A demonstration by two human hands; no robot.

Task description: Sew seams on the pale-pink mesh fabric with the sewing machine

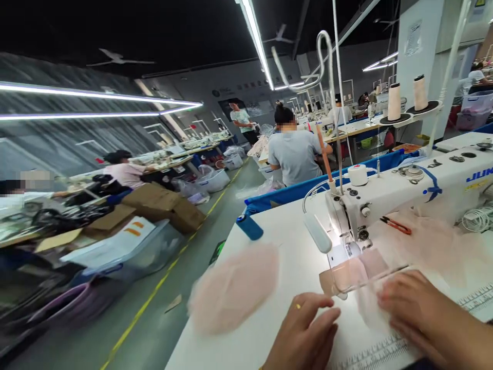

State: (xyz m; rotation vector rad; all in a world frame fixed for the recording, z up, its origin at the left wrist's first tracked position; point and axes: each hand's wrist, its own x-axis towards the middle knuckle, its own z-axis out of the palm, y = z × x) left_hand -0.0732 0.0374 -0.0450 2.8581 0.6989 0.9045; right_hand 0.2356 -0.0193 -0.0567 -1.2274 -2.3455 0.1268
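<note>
A white sewing machine (389,192) stands on the table, its lamp shining on the needle area. Sheer pale pink fabric (367,303) runs from under the presser foot toward me. My right hand (412,303) is at the right side of this fabric, fingers bent together on it, slightly blurred. Just left of the fabric is my left hand (308,326), with a ring on one finger; its thumb and forefinger are apart and nothing shows between them. A pink translucent piece (350,275) lies by the foot. More sheer fabric (435,246) is bunched behind my right hand.
A pile of pink tulle (234,290) and a blue spool (249,227) lie on the table's left. Red-handled thread snips (396,225) rest near the machine arm. Thread cones (394,103) stand above. A person (296,154) sits ahead; boxes (162,205) line the aisle.
</note>
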